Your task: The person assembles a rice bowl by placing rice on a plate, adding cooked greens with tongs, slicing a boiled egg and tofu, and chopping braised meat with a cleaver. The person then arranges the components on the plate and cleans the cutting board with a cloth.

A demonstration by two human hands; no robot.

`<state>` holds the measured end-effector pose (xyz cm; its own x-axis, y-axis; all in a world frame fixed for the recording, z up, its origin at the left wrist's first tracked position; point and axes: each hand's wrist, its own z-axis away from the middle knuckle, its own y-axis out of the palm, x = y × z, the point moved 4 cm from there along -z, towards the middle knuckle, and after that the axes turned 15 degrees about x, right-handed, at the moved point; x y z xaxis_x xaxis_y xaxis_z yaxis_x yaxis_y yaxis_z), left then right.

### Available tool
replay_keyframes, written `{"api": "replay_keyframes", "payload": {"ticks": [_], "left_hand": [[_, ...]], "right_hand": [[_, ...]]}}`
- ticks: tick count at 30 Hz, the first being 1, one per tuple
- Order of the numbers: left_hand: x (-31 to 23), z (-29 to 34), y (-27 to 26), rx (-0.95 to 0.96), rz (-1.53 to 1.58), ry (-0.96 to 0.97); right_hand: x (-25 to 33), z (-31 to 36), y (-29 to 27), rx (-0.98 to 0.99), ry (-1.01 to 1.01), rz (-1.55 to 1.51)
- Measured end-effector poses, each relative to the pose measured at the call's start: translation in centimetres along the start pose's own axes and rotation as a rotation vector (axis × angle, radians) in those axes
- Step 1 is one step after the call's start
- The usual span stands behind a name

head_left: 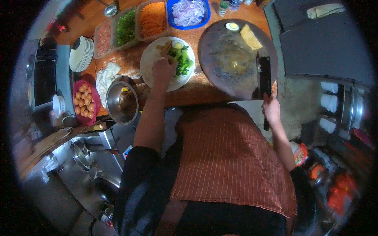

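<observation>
My left hand (164, 69) is over a white plate (186, 81), its fingers curled down among the food. What they pinch is hidden by the hand. On the plate lie chopped green leaves (182, 63), half a boiled egg (177, 44) and some brown pieces (163, 48). My right hand (271, 107) is wrapped round the handle of a cleaver (265, 74), whose dark blade rests at the right edge of a round cutting board (220, 72). Another egg half (232, 26) and a flat golden-yellow piece of food (250, 37) lie at the board's far side.
Along the back stand tubs of pink shreds (104, 37), chopped greens (126, 29), carrot shreds (152, 19) and a blue basket of sliced onion (189, 11). Leftward are stacked plates (82, 54), a cloth (107, 78), a metal bowl (114, 112) and a pink basket of eggs (84, 100).
</observation>
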<state>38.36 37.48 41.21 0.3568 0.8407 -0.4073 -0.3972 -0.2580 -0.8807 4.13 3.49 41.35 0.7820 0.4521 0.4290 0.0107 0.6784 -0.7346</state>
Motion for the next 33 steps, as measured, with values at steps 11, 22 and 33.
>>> {"api": "replay_keyframes", "payload": {"ticks": [11,22,33], "left_hand": [[-1.2,4.8,1.7,-0.378,-0.29,0.247],[23.3,15.8,-8.5,0.186,0.188,-0.396],[25.3,12.3,-6.6,0.573,0.309,-0.232]], "right_hand": [[0.0,0.5,-0.5,0.077,-0.042,-0.168],[1.7,0.6,-0.6,0.109,0.08,-0.152],[3.4,1.3,-0.5,0.051,0.075,0.023]]}}
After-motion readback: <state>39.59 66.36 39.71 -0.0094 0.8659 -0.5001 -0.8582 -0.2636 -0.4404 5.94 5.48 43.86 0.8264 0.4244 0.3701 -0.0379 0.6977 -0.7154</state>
